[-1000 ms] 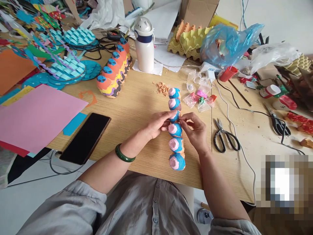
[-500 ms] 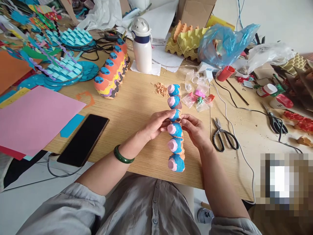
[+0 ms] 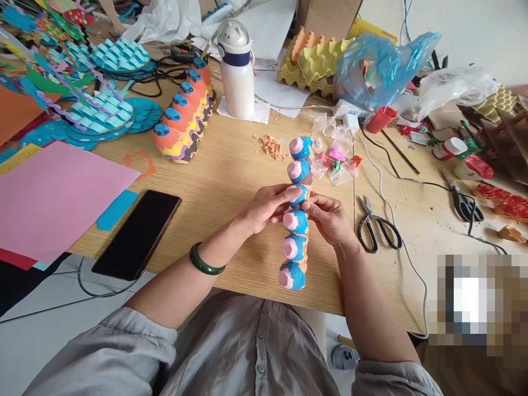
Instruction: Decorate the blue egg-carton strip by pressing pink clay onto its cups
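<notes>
Left hand (image 3: 264,209), right hand (image 3: 329,219) facing, thumbs (image 3: 290,193) uppermost; forearms (image 3: 169,294) angled inward.

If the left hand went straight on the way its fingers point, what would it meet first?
The blue-and-pink strip that the left hand holds; beyond it, probably the right hand, though depth is unclear from this view.

The bumpy strip (image 3: 302,222) was blue with pale pink tips and orange edges; the second bumpy piece (image 3: 180,122) was orange, banded yellow, purple and black, with dark-spotted blue tops. The bangle (image 3: 202,265) was dark green.
</notes>
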The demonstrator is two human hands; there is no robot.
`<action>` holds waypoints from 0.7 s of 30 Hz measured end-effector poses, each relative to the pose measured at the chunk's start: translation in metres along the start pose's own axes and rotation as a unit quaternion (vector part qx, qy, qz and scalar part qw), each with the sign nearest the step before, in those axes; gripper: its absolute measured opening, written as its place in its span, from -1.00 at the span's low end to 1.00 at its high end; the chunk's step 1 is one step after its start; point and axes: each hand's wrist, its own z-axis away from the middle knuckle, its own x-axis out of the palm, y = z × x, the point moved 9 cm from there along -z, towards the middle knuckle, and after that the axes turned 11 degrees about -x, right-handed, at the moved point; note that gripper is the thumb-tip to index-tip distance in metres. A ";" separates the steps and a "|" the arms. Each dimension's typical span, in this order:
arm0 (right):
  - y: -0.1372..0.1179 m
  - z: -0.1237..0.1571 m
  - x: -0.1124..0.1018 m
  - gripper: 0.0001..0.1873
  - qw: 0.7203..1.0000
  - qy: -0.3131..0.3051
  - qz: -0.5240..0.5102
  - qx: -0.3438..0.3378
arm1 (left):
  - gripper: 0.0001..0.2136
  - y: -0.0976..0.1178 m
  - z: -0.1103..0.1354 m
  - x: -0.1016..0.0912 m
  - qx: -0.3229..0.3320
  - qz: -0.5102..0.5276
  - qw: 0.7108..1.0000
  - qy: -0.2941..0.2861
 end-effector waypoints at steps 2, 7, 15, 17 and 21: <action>-0.001 0.000 0.000 -0.66 1.000 0.003 0.001 -0.018 | -0.55 0.000 0.000 0.002 -0.001 0.000 1.000 -0.008; -0.002 0.001 -0.001 -0.67 1.000 0.009 0.000 -0.023 | -0.55 0.001 0.001 0.006 -0.007 0.000 1.000 -0.023; 0.005 0.001 -0.001 -0.54 0.999 0.010 -0.021 0.042 | -0.53 -0.004 -0.001 0.003 -0.020 -0.004 1.000 -0.013; 0.009 0.002 0.000 -0.58 0.998 0.006 -0.034 0.060 | -0.52 -0.005 -0.002 0.000 -0.024 -0.005 1.000 -0.001; 0.008 0.002 0.001 -0.63 0.995 0.002 -0.078 0.059 | -0.53 -0.005 -0.002 -0.003 -0.025 -0.001 1.000 0.004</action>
